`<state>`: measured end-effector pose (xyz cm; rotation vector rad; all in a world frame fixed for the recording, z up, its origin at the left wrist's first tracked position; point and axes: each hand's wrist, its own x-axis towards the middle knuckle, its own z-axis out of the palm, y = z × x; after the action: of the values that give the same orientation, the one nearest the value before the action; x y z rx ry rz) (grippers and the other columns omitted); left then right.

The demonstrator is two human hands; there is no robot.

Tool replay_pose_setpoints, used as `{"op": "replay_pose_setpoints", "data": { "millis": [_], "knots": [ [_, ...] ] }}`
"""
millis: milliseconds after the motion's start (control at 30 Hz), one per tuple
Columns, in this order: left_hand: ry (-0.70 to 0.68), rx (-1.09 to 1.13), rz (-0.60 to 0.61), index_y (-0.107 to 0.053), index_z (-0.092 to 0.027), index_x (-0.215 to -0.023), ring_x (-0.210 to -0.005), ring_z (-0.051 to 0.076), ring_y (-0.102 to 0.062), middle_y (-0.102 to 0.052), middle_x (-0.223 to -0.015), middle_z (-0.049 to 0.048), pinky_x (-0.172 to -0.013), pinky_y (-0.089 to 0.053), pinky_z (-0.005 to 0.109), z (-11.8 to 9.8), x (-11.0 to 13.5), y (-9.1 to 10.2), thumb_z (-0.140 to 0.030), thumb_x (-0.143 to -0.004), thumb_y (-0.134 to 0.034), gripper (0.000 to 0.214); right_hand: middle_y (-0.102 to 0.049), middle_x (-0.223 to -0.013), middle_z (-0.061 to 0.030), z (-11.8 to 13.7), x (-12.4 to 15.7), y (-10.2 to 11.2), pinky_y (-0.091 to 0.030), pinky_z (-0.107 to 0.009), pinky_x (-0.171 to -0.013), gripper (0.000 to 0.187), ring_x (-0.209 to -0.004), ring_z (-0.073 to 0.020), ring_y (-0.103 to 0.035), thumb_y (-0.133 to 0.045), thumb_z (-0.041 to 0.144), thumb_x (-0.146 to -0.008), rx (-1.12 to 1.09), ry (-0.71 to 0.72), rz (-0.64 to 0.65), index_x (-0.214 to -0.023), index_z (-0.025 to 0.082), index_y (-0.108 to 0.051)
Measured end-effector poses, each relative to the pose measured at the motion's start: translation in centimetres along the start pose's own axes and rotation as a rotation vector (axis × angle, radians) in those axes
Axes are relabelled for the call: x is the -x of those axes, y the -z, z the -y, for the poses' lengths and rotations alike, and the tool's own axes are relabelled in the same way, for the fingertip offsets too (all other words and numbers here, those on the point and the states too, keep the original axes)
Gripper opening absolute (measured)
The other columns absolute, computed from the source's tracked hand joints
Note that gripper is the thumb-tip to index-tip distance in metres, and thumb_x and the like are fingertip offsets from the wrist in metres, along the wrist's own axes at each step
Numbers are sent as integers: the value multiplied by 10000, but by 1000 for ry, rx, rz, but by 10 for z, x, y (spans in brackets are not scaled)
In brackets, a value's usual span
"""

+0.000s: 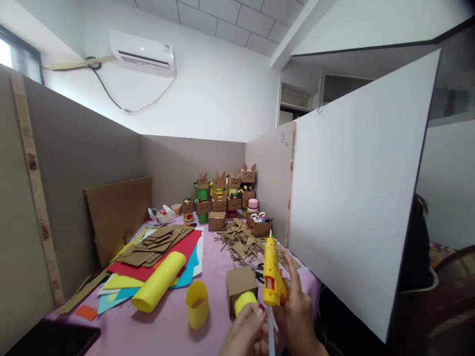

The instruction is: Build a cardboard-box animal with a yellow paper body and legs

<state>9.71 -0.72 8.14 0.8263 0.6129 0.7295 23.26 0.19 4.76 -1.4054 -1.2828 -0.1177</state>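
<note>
My right hand [297,316] is wrapped round a yellow glue gun [272,272] held upright, nozzle up, with a glue stick sticking out below. My left hand [247,333] grips a small yellow paper tube [245,301] low in the view, just left of the gun. Right behind the tube sits a small brown cardboard box [239,282] on the pink table [215,257].
An open yellow paper cylinder [196,304] and a long yellow paper roll [159,282] lie to the left. Coloured paper sheets with cardboard pieces [156,247], cardboard scraps [241,242], scissors [258,269] and several cardboard animal figures [222,195] fill the table. A white divider board [352,198] stands on the right.
</note>
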Motion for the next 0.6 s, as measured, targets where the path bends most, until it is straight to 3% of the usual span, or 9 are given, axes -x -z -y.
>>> {"op": "replay_pose_setpoints", "data": {
  "millis": [133, 267, 433, 600],
  "knots": [
    [27, 8, -15, -573, -197, -924, -517, 105, -593, -677, -766, -10, -468, -413, 203, -26, 7, -15, -509, -734, -683, 382, -738, -688, -105, 0, -6, -2, -473, -324, -473, 792, -517, -280, -689, -414, 632, -881, 120, 80, -29, -1408, 47, -331],
    [21, -28, -59, -578, -164, -935, -436, 75, -531, -640, -674, -23, -443, -415, 189, -50, 10, -28, -321, -863, -466, 205, -729, -642, -88, 5, -16, -1, -473, -309, -439, 654, -475, -259, -677, -374, 464, -942, 219, 274, -79, -1402, 5, -302],
    [9, -37, -101, -568, -165, -833, -442, 69, -519, -598, -604, -40, -459, -436, 189, -59, 8, -33, -280, -819, -488, 141, -721, -617, -87, 14, -30, 4, -464, -309, -388, 545, -397, -243, -640, -373, 335, -939, 325, 437, -137, -1359, -11, -346],
    [-6, -42, -128, -550, -165, -905, -443, 74, -527, -623, -607, -25, -453, -435, 186, -59, 8, -32, -292, -783, -541, 177, -731, -654, -94, 14, -33, 5, -485, -307, -405, 552, -425, -243, -653, -361, 343, -951, 339, 502, -145, -1394, 20, -301]
  ]
}}
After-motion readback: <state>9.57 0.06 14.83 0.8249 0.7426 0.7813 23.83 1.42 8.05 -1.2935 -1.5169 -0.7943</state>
